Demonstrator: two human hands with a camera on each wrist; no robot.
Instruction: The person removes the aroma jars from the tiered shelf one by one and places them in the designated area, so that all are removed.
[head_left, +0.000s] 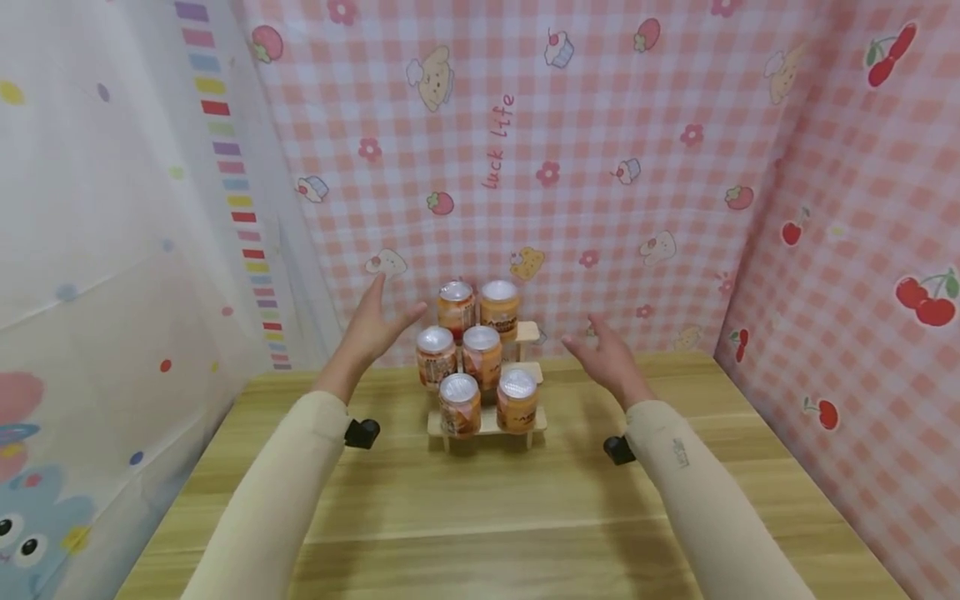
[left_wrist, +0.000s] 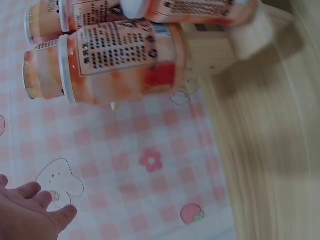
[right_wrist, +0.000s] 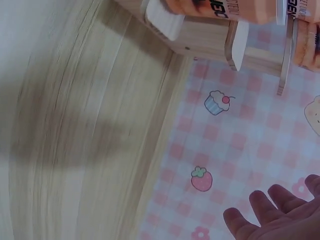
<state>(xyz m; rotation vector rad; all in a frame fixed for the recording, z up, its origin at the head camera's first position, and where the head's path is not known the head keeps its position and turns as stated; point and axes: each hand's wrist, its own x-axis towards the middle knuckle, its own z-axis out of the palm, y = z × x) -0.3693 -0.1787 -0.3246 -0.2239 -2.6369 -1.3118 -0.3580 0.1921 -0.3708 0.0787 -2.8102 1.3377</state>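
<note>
Several orange cans (head_left: 482, 357) with silvery lids stand upright on a small three-step wooden rack (head_left: 489, 423), two on each step. To the left of the rack, my left hand (head_left: 377, 325) is held in the air, thumb apart from the fingers, touching nothing. My right hand (head_left: 606, 357) hovers on the other side with its fingers spread and holds nothing. A printed can (left_wrist: 125, 62) appears large in the left wrist view, well apart from the left fingers. In the right wrist view the rack's step ends (right_wrist: 237, 45) show near the top, away from the right hand (right_wrist: 285, 215).
The rack stands on a wood-grain table (head_left: 465, 533), near its back edge. Behind it hangs a pink checked cloth (head_left: 480, 125). A similar cloth (head_left: 847, 292) closes the right side, and a white patterned sheet (head_left: 135, 250) the left. Black wrist devices (head_left: 363, 433) sit below both hands.
</note>
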